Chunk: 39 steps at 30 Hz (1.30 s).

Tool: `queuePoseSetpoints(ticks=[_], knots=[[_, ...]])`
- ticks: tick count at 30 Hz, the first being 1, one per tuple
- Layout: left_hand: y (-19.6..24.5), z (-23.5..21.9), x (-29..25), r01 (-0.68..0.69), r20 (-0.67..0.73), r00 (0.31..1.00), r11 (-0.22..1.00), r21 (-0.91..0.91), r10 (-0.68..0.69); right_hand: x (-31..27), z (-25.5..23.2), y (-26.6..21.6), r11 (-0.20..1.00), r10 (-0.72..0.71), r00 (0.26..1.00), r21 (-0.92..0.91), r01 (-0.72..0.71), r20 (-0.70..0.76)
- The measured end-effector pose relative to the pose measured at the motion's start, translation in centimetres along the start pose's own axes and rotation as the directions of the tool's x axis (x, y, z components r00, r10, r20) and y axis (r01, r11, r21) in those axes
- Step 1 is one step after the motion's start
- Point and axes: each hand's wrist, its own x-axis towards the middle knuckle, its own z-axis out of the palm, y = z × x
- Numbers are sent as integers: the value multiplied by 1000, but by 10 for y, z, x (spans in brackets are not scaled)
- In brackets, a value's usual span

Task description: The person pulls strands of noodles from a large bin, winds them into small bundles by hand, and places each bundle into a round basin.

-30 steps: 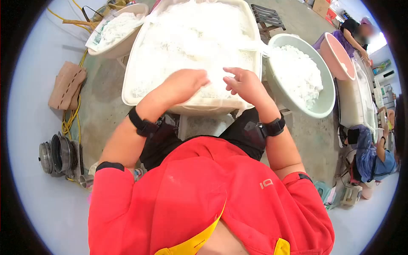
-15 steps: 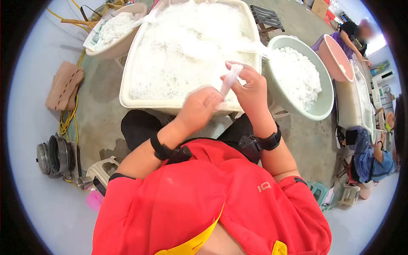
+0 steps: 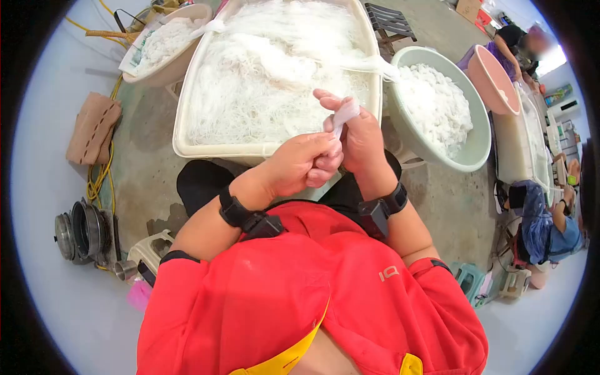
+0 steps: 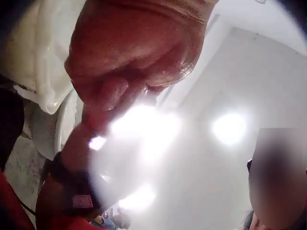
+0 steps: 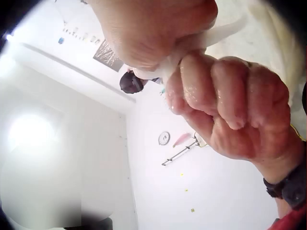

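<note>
Left basin (image 3: 167, 73), tub (image 3: 219, 151), then right basin (image 3: 479, 128), a stool (image 3: 391, 22) seemingly behind the last.

Posture of the arms. The left forearm (image 3: 209, 228) and right forearm (image 3: 409, 228) converged from either side, elbows bent. The left hand (image 3: 306, 161) was curled in a closed grip, fingers folded. The right hand (image 3: 361, 136), slightly farther away, touched it; its fingers pointed left, partly bent in a pinch.

Grey floor (image 3: 145, 167) with slatted stool (image 3: 389, 24)
</note>
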Motion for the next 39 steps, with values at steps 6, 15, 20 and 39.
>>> queuePoseSetpoints(ticks=[6,15,20,39], knots=[[30,-8,-10,3,4,842,-12,1000,539,-1,-11,-22,763,-89,964,-605,227,249],[0,-3,7,-403,-103,867,808,429,488,-3,-5,-18,941,-114,986,-306,146,118],[0,4,-2,-174,-65,962,774,609,267,5,-21,-26,979,-192,973,-88,182,-126],[14,5,26,-286,-221,917,934,213,332,32,-126,-39,-133,-628,778,-981,-141,-26]])
